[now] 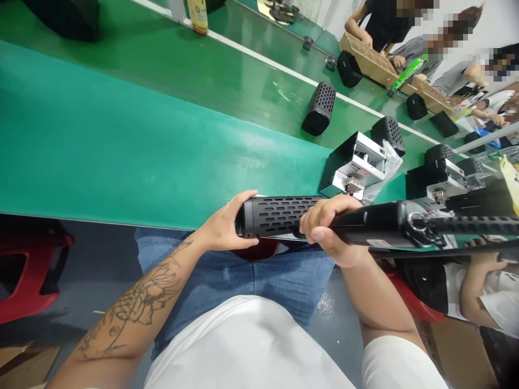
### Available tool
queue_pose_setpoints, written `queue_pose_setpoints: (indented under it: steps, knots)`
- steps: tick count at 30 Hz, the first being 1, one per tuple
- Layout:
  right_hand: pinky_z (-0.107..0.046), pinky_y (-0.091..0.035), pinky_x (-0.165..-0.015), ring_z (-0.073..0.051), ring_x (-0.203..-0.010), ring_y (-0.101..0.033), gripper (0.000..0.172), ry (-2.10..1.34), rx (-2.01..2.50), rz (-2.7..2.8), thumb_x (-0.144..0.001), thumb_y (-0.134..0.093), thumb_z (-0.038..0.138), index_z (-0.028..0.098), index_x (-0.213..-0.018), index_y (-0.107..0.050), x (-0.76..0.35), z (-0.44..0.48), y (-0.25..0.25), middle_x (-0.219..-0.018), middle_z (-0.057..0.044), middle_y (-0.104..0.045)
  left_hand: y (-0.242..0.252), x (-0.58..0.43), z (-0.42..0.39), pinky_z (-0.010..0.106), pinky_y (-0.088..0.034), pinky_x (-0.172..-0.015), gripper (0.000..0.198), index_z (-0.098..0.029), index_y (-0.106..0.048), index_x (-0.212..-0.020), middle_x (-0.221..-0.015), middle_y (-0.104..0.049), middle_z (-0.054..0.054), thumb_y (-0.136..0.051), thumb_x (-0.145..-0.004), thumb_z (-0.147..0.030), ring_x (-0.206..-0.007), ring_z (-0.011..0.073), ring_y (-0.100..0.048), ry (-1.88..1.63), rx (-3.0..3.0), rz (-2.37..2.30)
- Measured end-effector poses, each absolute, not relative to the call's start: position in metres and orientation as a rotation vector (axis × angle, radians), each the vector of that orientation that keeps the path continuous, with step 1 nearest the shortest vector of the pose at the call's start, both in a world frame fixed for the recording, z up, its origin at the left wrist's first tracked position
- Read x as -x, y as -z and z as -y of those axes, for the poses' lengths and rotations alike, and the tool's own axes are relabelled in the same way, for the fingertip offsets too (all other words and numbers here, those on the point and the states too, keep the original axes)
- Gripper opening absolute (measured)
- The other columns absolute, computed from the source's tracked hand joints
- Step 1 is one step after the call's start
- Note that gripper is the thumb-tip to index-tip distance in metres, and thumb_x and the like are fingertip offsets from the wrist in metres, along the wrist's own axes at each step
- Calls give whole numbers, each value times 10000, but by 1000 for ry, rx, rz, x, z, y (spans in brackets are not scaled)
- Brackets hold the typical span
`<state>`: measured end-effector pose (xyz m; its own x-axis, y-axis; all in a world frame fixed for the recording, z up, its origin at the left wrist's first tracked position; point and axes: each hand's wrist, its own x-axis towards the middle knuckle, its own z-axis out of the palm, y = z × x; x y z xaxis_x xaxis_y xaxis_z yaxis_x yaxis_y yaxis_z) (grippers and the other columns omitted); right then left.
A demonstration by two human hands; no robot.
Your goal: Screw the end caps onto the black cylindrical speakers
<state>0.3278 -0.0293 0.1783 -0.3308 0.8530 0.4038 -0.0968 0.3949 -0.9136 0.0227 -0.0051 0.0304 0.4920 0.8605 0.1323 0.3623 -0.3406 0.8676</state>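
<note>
A black housing with rows of slotted holes lies on its side at the table's near edge. My left hand wraps round its left end, thumb below and fingers above. In my right hand is a black electric screwdriver, held level, its rear end with a hanging ring and coiled cord pointing right. The driver's front end is by the right part of the housing; its tip is hidden by my fingers. Just behind my right hand stands a black and silver screw feeder.
The green table has a conveyor belt along its far side. On the belt are more perforated black housings and a bottle. Co-workers work across the line and at my right. A red stool stands left.
</note>
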Motion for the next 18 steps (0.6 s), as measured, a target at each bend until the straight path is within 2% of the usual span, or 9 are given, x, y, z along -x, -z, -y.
queue_pose_setpoints:
  steps: [2,5,7,11,15,18]
  knots:
    - [-363,-692,-597,-169,-525,-692,284,-1138,672,1612,-1037,-1060,402,315,-985,-795,-329,32,-179,-714,57,-759,-27,-21,5,603,-651,-1446,1310,-282,-434,-1957,-1906,-672,209,-1081,-840,-501,-1686,481,-775,-769,-1929,-1022]
    - [-331,-655,-533,-138,-431,-606,338,-1018,612,1506,-1069,-1034,526,311,-1029,-776,-338,23,-190,-654,104,-694,-23,-20,5,586,-670,-1425,1255,-286,-461,-1935,-1892,-691,200,-1068,-855,-484,-1667,471,-795,-802,-1958,-1044]
    - [-312,-617,-498,-128,-398,-569,411,-793,684,1362,-1063,-1032,596,301,-1014,-750,-357,4,-201,-618,129,-645,-22,-20,6,561,-687,-1406,1196,-285,-484,-1913,-1875,-710,191,-1051,-879,-484,-1657,454,-807,-832,-1979,-1043]
    - [-321,-595,-514,-148,-462,-630,525,-258,929,1121,-950,-1101,645,295,-945,-710,-419,-53,-207,-622,126,-636,-22,-21,8,562,-691,-1410,1143,-267,-505,-1883,-1850,-737,195,-1037,-901,-509,-1645,445,-822,-862,-2004,-1043]
    - [-344,-535,-485,-153,-448,-588,577,-211,991,1109,-915,-1081,717,313,-891,-670,-463,-91,-184,-588,131,-612,-21,-21,9,575,-705,-1397,1173,-274,-515,-1880,-1853,-741,195,-1056,-869,-522,-1650,456,-822,-839,-1994,-1081]
    - [-352,-554,-504,-147,-460,-583,581,-274,1001,1131,-892,-1103,707,314,-903,-675,-471,-91,-169,-595,125,-621,-20,-21,8,584,-702,-1402,1193,-272,-512,-1883,-1863,-733,199,-1065,-859,-536,-1660,461,-813,-816,-1976,-1094]
